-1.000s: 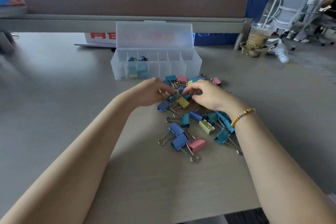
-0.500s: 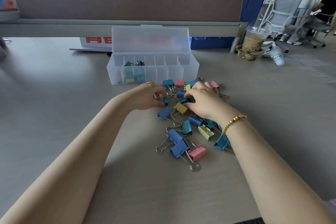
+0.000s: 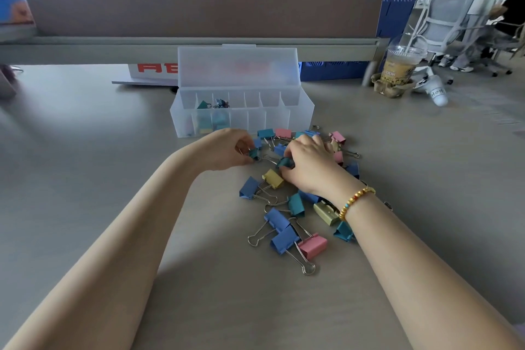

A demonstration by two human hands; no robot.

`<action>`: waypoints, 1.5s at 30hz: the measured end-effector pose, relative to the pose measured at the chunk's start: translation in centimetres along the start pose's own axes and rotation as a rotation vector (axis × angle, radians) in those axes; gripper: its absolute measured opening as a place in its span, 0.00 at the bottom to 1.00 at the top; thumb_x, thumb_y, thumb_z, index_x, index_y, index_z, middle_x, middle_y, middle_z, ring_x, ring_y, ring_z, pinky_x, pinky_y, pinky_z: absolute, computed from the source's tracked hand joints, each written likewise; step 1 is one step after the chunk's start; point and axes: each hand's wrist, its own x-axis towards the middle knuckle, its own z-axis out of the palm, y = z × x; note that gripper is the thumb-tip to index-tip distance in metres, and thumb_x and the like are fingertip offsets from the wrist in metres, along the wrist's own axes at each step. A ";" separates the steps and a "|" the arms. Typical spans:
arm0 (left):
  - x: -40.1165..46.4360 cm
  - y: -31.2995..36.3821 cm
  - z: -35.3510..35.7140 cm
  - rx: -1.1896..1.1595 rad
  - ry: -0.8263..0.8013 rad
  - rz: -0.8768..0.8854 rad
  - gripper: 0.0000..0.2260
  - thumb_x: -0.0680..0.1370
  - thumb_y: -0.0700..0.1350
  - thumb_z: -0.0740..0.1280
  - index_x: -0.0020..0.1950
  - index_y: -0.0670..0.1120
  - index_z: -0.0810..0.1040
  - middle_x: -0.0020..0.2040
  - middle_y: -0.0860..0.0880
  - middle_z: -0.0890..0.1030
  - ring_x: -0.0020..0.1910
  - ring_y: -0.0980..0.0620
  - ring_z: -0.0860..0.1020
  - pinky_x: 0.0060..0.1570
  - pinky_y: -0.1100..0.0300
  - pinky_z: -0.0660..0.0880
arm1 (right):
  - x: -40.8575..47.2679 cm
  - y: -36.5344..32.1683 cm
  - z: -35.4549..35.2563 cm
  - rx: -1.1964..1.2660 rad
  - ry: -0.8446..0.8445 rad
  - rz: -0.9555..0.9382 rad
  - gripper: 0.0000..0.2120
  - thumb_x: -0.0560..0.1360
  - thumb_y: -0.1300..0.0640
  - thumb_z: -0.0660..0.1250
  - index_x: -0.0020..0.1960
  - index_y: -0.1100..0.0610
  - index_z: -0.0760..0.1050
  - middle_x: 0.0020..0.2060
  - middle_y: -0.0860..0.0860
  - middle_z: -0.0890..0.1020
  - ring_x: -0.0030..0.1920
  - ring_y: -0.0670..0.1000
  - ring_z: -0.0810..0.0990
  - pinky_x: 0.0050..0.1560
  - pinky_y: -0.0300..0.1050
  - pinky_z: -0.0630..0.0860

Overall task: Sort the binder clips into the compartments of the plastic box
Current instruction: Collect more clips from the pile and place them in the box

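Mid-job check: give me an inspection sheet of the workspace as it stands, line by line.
Surface: grey desk, with a partition behind it.
Job's things: translucent plastic box, lid up, some clips in its left compartments; loose binder clips in blue, teal, pink and yellow piled in front of it.
Clutter: iced drink cup in a cardboard holder far right, a small white bottle lying beside it; a red-lettered white item behind the box.
Grippers: left hand pinches a small teal clip; right hand holds another teal clip over the pile.
Cables: nothing seen.
Surroundings: office chair, a seated person at far right.
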 end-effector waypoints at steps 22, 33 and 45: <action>5.8 -6.5 -10.2 -0.092 0.402 -0.381 0.13 0.78 0.46 0.64 0.46 0.38 0.83 0.39 0.45 0.81 0.25 0.54 0.69 0.26 0.64 0.66 | 15.8 -8.6 -3.0 0.384 0.023 -0.036 0.10 0.76 0.59 0.62 0.46 0.66 0.75 0.41 0.61 0.79 0.43 0.59 0.77 0.38 0.47 0.72; 6.6 -8.4 -9.1 -0.102 0.398 -0.380 0.13 0.78 0.46 0.63 0.47 0.37 0.81 0.45 0.43 0.85 0.28 0.54 0.69 0.29 0.63 0.66 | 18.8 -10.0 -0.5 0.313 0.000 -0.120 0.10 0.77 0.59 0.63 0.50 0.62 0.82 0.46 0.57 0.82 0.50 0.57 0.78 0.49 0.44 0.73; 6.8 -7.1 -7.8 0.044 0.451 -0.283 0.13 0.78 0.47 0.63 0.38 0.41 0.75 0.39 0.43 0.80 0.38 0.42 0.73 0.33 0.59 0.67 | 17.5 -6.3 -2.9 0.637 -0.036 -0.053 0.24 0.75 0.73 0.50 0.62 0.60 0.76 0.60 0.54 0.79 0.64 0.51 0.74 0.61 0.37 0.66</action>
